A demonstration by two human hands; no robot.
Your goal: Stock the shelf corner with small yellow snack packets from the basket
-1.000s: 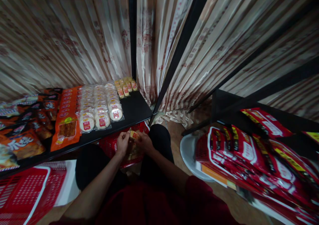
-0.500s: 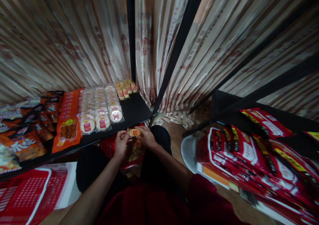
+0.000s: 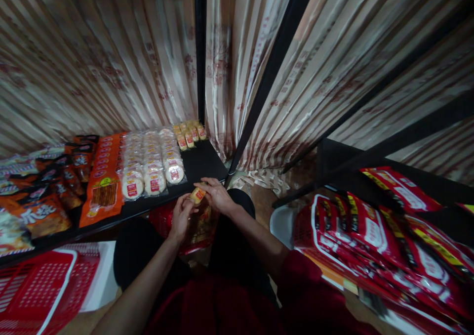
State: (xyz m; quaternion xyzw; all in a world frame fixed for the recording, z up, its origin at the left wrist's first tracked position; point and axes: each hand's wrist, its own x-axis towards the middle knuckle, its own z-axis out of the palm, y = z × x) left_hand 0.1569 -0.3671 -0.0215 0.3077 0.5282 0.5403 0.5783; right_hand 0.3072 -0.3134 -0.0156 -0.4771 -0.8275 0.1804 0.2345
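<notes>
Between my two hands is a small wrapped snack [image 3: 198, 195], yellow with a red and orange label, tilted. My left hand [image 3: 182, 213] pinches its lower left end, and my right hand [image 3: 217, 194] grips the upper right end. Below them, between my knees, lies a red bag [image 3: 200, 231] whose contents I cannot make out clearly. Similar small yellow packs [image 3: 189, 136] stand in short rows at the far corner of the black shelf [image 3: 203, 159]. Left of those are rows of round, white wrapped cakes [image 3: 174, 172].
Orange snack packets [image 3: 101, 196] and darker orange bags [image 3: 44, 215] fill the shelf's left part. A red basket [image 3: 33, 285] stands low at left. At right, a basket heaped with red bags [image 3: 370, 226] sits by another black shelf [image 3: 344, 152]. Curtains and black posts [image 3: 259, 93] rise behind.
The small wrapped snack has turned from level to slanted, its right end now higher. My right hand has risen slightly over it. The view has shifted a little.
</notes>
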